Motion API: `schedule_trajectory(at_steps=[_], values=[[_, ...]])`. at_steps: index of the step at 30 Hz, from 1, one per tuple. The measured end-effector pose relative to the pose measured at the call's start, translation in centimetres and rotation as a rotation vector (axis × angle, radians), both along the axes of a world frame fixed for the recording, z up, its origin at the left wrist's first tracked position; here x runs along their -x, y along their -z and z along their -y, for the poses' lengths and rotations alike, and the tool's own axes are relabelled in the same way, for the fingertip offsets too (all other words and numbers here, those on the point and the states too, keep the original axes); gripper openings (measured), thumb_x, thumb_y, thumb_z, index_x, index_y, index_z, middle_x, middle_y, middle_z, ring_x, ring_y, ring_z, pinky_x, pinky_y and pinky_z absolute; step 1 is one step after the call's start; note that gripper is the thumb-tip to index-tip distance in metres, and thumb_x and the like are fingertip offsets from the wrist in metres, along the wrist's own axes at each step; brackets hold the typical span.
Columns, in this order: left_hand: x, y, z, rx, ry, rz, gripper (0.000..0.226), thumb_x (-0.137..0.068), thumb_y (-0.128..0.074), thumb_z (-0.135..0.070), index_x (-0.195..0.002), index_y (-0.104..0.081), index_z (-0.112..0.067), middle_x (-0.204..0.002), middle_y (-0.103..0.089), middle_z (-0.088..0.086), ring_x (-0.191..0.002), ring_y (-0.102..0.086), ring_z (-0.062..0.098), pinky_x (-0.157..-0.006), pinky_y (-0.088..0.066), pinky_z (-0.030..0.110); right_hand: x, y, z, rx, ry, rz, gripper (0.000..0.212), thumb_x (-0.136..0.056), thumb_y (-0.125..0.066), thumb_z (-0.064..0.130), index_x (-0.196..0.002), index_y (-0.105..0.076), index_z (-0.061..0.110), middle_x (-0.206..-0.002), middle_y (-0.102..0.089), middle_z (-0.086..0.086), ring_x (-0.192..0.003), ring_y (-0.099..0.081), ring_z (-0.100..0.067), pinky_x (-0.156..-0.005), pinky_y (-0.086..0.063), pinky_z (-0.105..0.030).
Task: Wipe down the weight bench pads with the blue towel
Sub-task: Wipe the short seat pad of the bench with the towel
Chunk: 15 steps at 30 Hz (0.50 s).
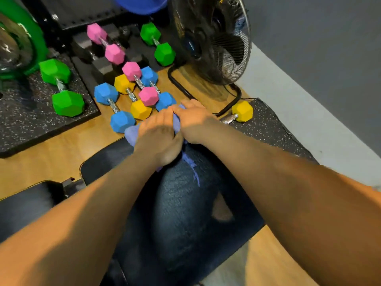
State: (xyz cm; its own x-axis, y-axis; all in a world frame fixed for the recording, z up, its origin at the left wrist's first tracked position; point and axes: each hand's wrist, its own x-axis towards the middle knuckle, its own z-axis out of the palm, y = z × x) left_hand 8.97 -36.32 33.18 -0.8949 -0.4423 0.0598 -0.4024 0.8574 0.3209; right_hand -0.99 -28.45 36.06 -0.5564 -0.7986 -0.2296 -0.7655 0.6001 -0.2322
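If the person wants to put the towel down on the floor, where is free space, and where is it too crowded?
Bare wooden floor lies between the speckled mat and the bench pad. Another bare strip shows inside the fan base. Just beyond both hands, the dumbbells lie packed together. The towel is in both hands now.

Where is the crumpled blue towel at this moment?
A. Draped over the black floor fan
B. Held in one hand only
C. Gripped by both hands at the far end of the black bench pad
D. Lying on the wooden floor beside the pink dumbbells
C: the left hand and right hand both clutch the crumpled blue towel at the far end of the black bench pad.
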Motion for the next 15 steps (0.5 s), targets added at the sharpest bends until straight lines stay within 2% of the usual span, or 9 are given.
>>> schedule_trajectory(at_steps=[2, 4, 8, 10, 12, 14, 15], values=[[0.1, -0.3, 1.0, -0.040, -0.034, 0.014, 0.038, -0.084, -0.047, -0.037, -0.116, -0.051, -0.016, -0.107, -0.061, 0.008, -0.095, -0.056, 0.031, -0.076, -0.043, 0.039, 0.1, -0.8, 2.5, -0.123, -0.020, -0.052, 0.037, -0.091, -0.046, 0.018, -0.127, -0.053, 0.019, -0.131, -0.051, -0.009, -0.123, -0.045, -0.032, -0.094, -0.040, -0.042], [-1.3, -0.4, 1.7, -0.034, -0.045, 0.024, 0.034, -0.084, -0.050, -0.038, -0.112, -0.052, -0.018, -0.101, -0.061, 0.007, -0.091, -0.056, 0.031, -0.069, -0.039, 0.037, -1.1, -1.2, 3.9, -0.228, -0.090, -0.065, 0.037, -0.088, -0.050, 0.017, -0.125, -0.054, 0.020, -0.131, -0.051, -0.006, -0.126, -0.041, -0.029, -0.102, -0.032, -0.043], [-5.3, 0.1, 2.8, 0.068, -0.067, 0.006, 0.034, -0.084, -0.041, -0.046, -0.100, -0.051, -0.017, -0.090, -0.058, 0.006, -0.083, -0.054, 0.031, -0.066, -0.032, 0.034, -4.6, -0.8, 3.8, -0.151, -0.159, -0.037, 0.040, -0.090, -0.052, 0.025, -0.130, -0.047, 0.022, -0.136, -0.046, -0.003, -0.130, -0.031, -0.026, -0.114, -0.011, -0.045], [-7.6, 0.6, 2.7, 0.074, -0.074, 0.019, 0.044, -0.083, -0.033, -0.044, -0.109, -0.051, -0.013, -0.101, -0.057, 0.009, -0.094, -0.052, 0.033, -0.077, -0.036, 0.038, -6.3, -0.3, 4.2, -0.126, -0.188, -0.029, 0.051, -0.089, -0.054, 0.029, -0.137, -0.038, 0.025, -0.145, -0.037, 0.000, -0.138, -0.020, -0.025, -0.116, -0.002, -0.049], [-9.6, 0.8, 1.2, 0.079, -0.150, 0.052, 0.060, -0.084, -0.029, -0.037, -0.133, -0.040, -0.005, -0.130, -0.047, 0.016, -0.121, -0.041, 0.036, -0.099, -0.033, 0.046, -8.2, 0.0, 4.1, -0.129, -0.204, -0.006, 0.066, -0.088, -0.055, 0.034, -0.145, -0.023, 0.032, -0.156, -0.019, 0.004, -0.144, -0.005, -0.025, -0.115, 0.006, -0.051], [-11.5, 1.0, -1.1, -0.014, -0.257, 0.115, 0.073, -0.084, -0.022, -0.035, -0.148, -0.013, -0.001, -0.155, -0.017, 0.018, -0.143, -0.013, 0.034, -0.114, -0.014, 0.050, -10.0, 0.7, 3.0, -0.135, -0.239, -0.021, 0.076, -0.088, -0.053, 0.038, -0.148, -0.007, 0.039, -0.160, 0.000, 0.007, -0.146, 0.008, -0.024, -0.114, 0.010, -0.051], [-12.9, 1.2, -2.4, -0.063, -0.284, 0.114, 0.075, -0.085, -0.017, -0.035, -0.150, -0.003, -0.001, -0.159, -0.004, 0.015, -0.146, 0.000, 0.031, -0.116, -0.006, 0.050, -11.2, 0.9, 2.0, -0.093, -0.253, -0.036, 0.073, -0.090, -0.050, 0.038, -0.148, -0.006, 0.041, -0.160, 0.003, 0.009, -0.146, 0.010, -0.023, -0.115, 0.010, -0.051]])
